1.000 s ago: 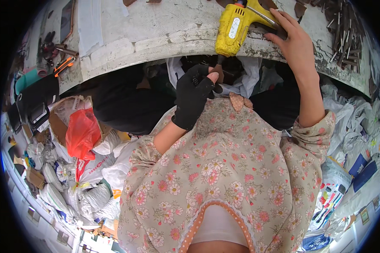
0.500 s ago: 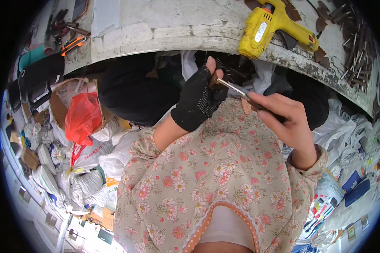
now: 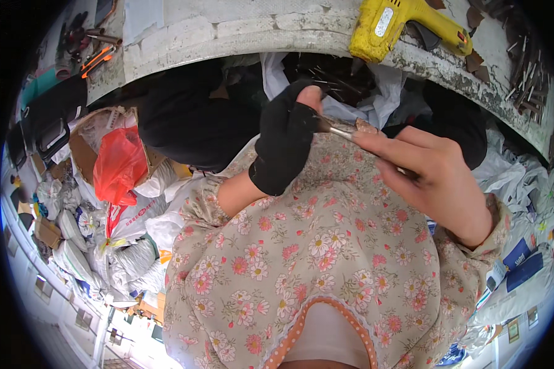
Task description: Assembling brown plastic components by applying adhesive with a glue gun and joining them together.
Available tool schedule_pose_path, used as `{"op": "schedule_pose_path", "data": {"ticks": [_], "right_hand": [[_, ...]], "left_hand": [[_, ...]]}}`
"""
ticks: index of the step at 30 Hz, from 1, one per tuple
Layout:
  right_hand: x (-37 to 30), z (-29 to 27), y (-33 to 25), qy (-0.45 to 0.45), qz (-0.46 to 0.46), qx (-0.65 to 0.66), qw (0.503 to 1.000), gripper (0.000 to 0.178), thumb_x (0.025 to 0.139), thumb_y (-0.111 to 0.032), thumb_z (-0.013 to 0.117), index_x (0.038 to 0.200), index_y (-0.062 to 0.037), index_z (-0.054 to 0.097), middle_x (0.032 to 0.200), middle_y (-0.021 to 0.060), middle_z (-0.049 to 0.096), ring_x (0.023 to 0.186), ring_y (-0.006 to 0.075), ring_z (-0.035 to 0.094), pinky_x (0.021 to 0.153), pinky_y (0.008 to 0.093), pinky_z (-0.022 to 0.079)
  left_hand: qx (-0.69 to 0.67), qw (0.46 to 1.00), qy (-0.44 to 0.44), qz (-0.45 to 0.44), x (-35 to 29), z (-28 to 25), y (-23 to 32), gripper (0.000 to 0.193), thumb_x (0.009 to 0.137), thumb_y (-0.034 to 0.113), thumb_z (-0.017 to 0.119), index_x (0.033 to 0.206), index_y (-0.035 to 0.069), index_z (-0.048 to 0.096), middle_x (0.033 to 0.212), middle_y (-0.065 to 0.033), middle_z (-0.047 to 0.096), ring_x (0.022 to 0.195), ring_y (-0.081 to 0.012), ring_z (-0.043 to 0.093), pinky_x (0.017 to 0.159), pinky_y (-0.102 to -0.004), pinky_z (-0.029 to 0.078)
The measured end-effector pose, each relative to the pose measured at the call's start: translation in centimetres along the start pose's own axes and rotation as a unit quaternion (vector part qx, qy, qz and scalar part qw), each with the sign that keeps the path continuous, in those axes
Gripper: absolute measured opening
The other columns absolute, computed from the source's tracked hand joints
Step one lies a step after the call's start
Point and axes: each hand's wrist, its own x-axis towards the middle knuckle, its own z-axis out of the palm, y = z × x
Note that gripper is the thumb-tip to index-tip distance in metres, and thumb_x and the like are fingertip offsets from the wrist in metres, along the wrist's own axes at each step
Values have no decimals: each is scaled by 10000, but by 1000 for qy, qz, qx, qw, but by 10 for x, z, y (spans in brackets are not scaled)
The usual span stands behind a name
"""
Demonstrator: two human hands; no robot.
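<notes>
My left hand [image 3: 286,141], in a black glove that leaves the fingertips bare, is closed in front of my lap. Its thumb and fingers pinch a small dark brown piece [image 3: 322,124], mostly hidden. Opposite it, my bare right hand [image 3: 437,172] is wrapped round a slim tool with a shiny metal shaft [image 3: 341,131]. The handle is largely covered by the fingers. The shaft points left, its end meeting the brown piece at the left fingertips; whether it goes into the piece I cannot tell.
Ahead, a worn white table [image 3: 240,31] bears a yellow glue gun [image 3: 378,31], thin dark sticks [image 3: 529,80] and an orange cutter [image 3: 98,59]. Under its edge, a white bag [image 3: 385,98] holds dark thin pieces. To my left stands a cardboard box with a red plastic bag [image 3: 120,166].
My left hand has turned, showing more of the glove's back and less of the brown piece. My right hand has shifted slightly right and down with the tool. The view has tilted a little.
</notes>
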Motion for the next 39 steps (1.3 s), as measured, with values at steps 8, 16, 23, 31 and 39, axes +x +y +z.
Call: {"op": "schedule_pose_path", "data": {"ticks": [8,16,23,31,39], "right_hand": [[9,23,36,10,39,104,994,330,741,-20,621,1069,-58,613,776,144,599,670,288,586,585,323,469],[37,76,101,64,47,44,996,302,763,-81,616,1062,-39,610,891,163,630,793,302,615,707,332,491],[91,156,220,139,-32,-208,968,317,755,-152,628,1071,-177,628,828,137,611,802,297,582,787,374,459],[46,39,144,-125,98,112,981,239,792,-174,610,997,-59,651,852,129,658,799,234,625,741,313,481],[-62,-149,191,479,340,-213,780,319,779,-346,591,957,-95,676,793,114,663,771,230,642,709,329,493]], "left_hand": [[110,983,-138,53,7,-25,-28,103,814,114,608,895,50,597,727,-9,514,686,-91,496,609,-236,395],[429,760,-38,486,29,-40,-21,249,628,14,714,850,117,666,941,-88,617,823,-250,588,703,-322,474],[487,771,125,391,137,-51,37,283,679,94,709,952,158,667,990,-67,620,845,-238,612,728,-322,490],[447,841,33,302,189,-59,36,354,808,77,580,1161,67,562,1111,-61,607,970,-182,583,834,-273,442],[332,933,-1,142,118,-52,5,331,835,17,552,1163,-7,520,1081,-102,606,980,-139,561,839,-256,430]]}}
